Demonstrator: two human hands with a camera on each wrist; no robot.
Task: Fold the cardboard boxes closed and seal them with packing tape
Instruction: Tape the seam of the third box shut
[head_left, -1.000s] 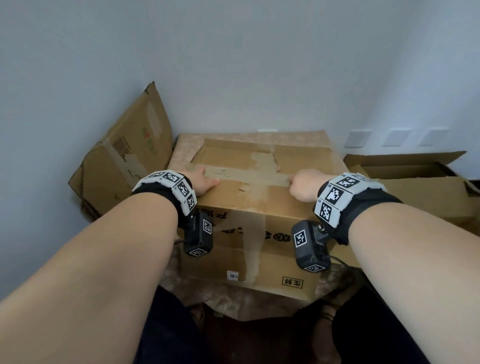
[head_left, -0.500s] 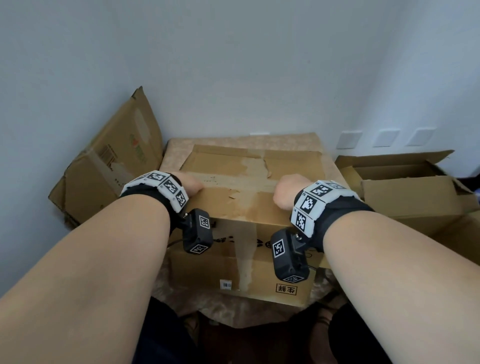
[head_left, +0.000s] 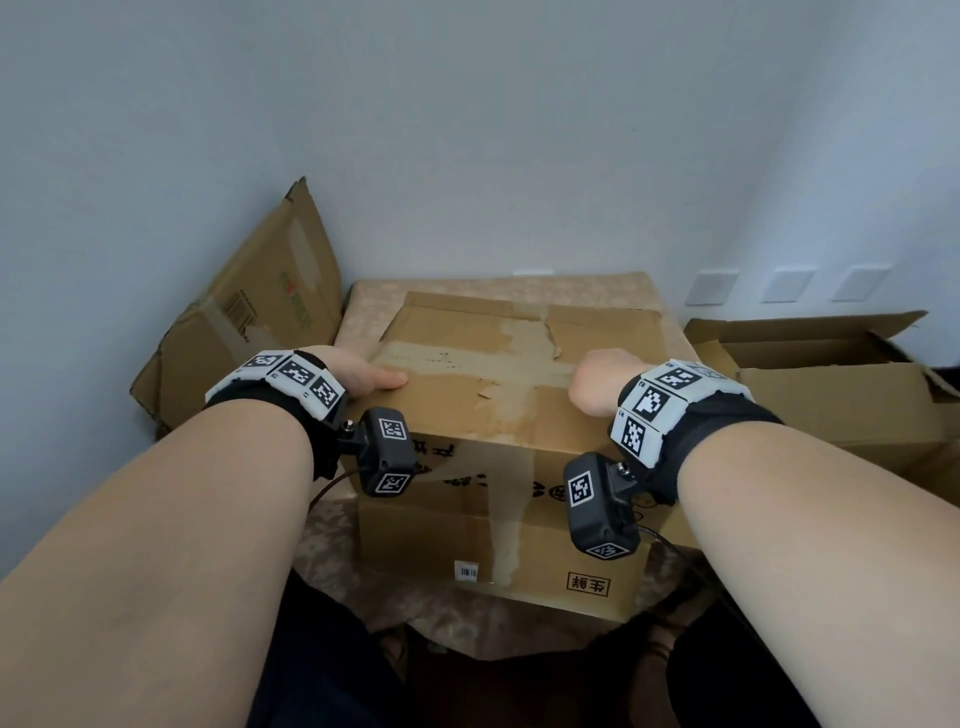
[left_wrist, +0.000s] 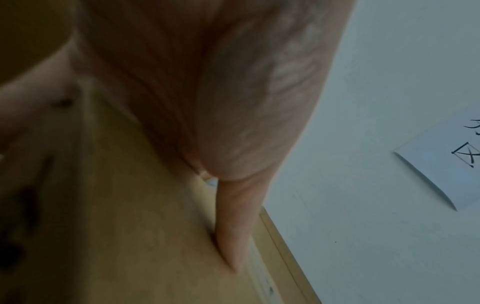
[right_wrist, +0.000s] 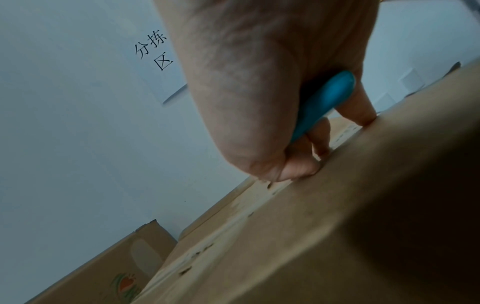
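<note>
Sealing step: box (head_left: 498, 415) sits closed on the patterned table (head_left: 498, 283) right in front of me, a pale tape strip along the top seam. My left hand (head_left: 363, 376) lies flat, thumb straight, pinning the strip's left end. My right hand (head_left: 597, 382) is fisted round a blue handle (right_wrist: 324, 107), probably the tape cutter; its head is hidden. Next: cut the tape, press it flat.

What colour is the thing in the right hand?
Bright blue: a smooth blue plastic handle gripped in the right hand, clearest in the right wrist view.
</note>
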